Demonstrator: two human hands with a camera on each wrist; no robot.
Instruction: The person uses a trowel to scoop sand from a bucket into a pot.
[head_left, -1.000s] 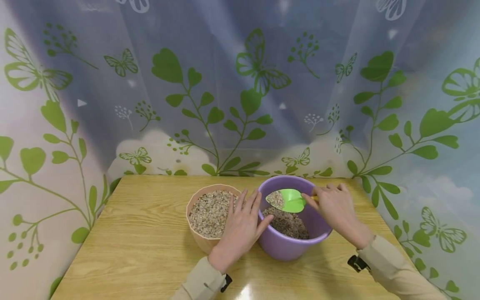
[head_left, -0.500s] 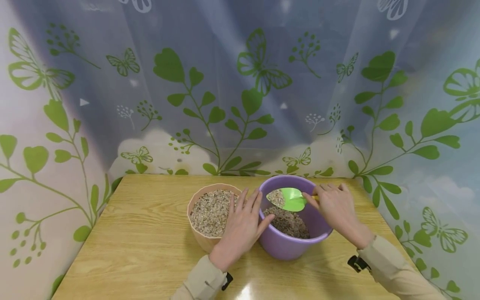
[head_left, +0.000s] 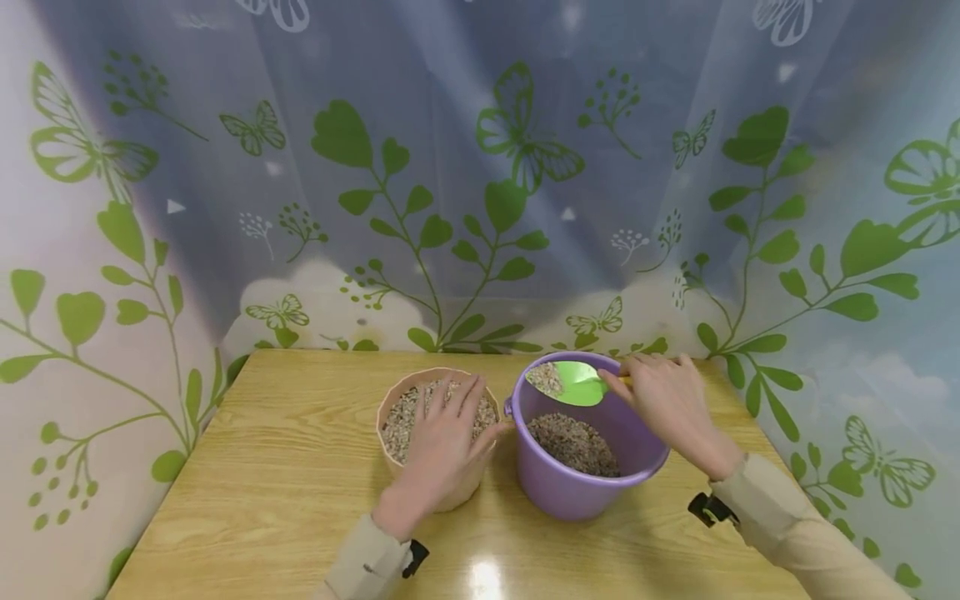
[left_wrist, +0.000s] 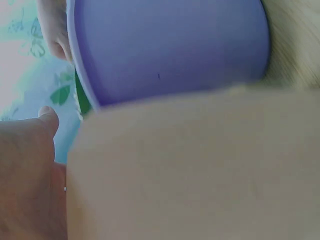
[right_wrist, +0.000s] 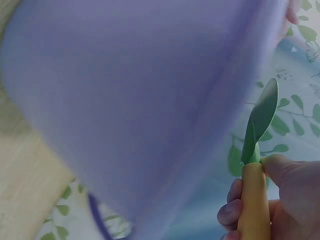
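My right hand grips the yellow handle of a small green trowel. Its blade carries a little pale gravel above the mouth of a purple bucket. Darker gravel covers the bottom of that bucket. The right wrist view shows fingers and thumb curled round the trowel handle. To the left, a peach pot is filled with gravel. My left hand lies over this pot with straight fingers, its thumb reaching across the right rim.
Both containers stand side by side on a wooden table, a narrow gap between them. Behind and beside the table hangs a curtain with leaves and butterflies. A handle lug sticks out from the bucket's left rim.
My left hand has come off the bucket's rim and moved left over the peach pot. The trowel has risen slightly, toward the far rim of the bucket, with gravel still on it.
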